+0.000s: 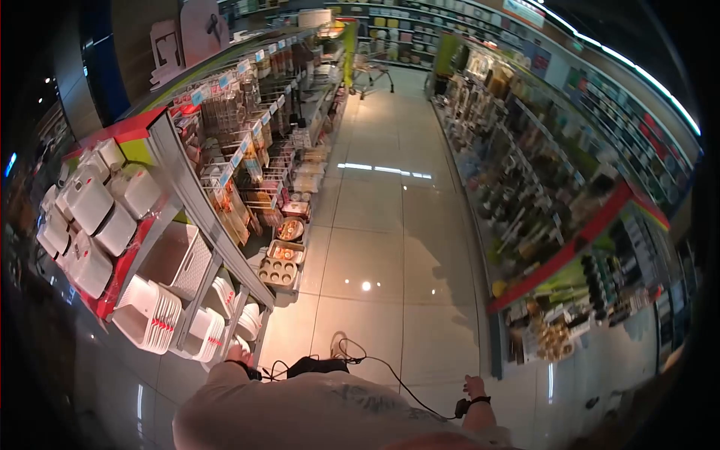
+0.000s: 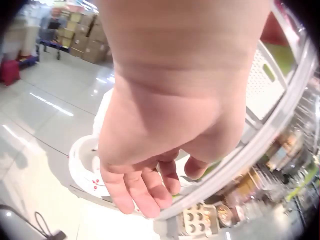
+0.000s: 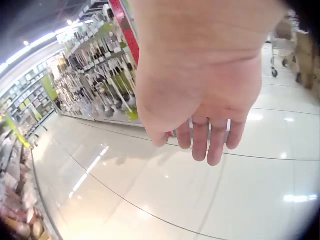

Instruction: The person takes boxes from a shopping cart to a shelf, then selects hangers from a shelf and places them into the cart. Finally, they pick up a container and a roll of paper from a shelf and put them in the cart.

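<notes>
My left hand [image 1: 240, 354] hangs low on the left, beside the end shelf with white plastic containers. In the left wrist view the left hand [image 2: 160, 135] has loosely bent fingers and overlaps a white basin [image 2: 82, 175] with small red marks. Nothing shows in its grasp. Stacked white basins [image 1: 204, 335] sit on the lower shelf close to that hand. On the other side, my right hand [image 1: 474, 387] is held over the tiled floor. The right wrist view shows the right hand [image 3: 200, 105] with relaxed, nearly straight fingers and nothing in them.
An aisle floor [image 1: 367, 247] runs ahead between two shelf rows. Left, a muffin tin [image 1: 277, 272] sits low, with a white basket [image 1: 191, 259] and white lidded containers [image 1: 90, 202] nearer. A utensil rack [image 1: 517, 180] lines the right. A cable [image 1: 390, 369] crosses my front. A cart [image 1: 371, 75] stands far off.
</notes>
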A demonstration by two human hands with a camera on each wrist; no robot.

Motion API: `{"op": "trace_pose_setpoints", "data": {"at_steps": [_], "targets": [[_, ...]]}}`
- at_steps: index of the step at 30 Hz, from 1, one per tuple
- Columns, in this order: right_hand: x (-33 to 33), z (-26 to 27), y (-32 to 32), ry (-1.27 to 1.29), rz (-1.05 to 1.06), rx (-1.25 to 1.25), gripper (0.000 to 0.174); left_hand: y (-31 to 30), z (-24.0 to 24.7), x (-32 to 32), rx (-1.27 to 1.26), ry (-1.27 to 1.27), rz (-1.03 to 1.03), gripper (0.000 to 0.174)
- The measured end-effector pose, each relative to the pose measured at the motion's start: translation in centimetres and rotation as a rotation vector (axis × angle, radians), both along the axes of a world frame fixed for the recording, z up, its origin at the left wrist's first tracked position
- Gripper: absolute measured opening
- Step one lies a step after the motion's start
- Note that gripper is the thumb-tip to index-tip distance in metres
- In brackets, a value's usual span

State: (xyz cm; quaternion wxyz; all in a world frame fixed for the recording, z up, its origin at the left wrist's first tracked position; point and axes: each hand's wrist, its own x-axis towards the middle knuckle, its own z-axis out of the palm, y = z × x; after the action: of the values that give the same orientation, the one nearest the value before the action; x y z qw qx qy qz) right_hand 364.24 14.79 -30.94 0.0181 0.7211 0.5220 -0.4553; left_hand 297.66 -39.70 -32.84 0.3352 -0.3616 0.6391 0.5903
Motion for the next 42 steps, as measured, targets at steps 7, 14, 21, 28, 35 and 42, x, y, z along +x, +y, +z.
{"op": "trace_pose_setpoints", "data": {"at_steps": [7, 14, 21, 28, 35, 42], "targets": [[-11.7, -0.1, 17.3, 0.005, 0.255, 0.226, 0.036, 8.3, -7.1, -3.2, -0.045, -0.156, -0.052, 0.027], [-14.8, 3.8, 23.9, 0.132, -0.409, -0.092, 0.026, 36.4, -8.9, -22.9, -0.204, 0.278, -0.526, 0.027], [-15.9, -1.5, 28.3, 0.317, -0.512, -0.051, 0.024, 63.9, 3.7, -33.8, -0.006, 0.500, -0.732, 0.027], [-24.5, -2.3, 45.7, 0.410, -0.753, -0.125, 0.018, 68.2, -6.0, -33.3, 0.034, 0.070, -0.362, 0.018], [-35.5, -4.0, 74.3, 0.465, -0.339, -0.211, 0.019, 69.3, -0.9, -32.8, -0.027, 0.001, 0.014, 0.022], [-56.6, 1.2, 95.8, 0.426, 0.006, 0.217, 0.023, 77.0, 0.7, -36.1, 0.052, -0.005, 0.236, 0.028]]}}
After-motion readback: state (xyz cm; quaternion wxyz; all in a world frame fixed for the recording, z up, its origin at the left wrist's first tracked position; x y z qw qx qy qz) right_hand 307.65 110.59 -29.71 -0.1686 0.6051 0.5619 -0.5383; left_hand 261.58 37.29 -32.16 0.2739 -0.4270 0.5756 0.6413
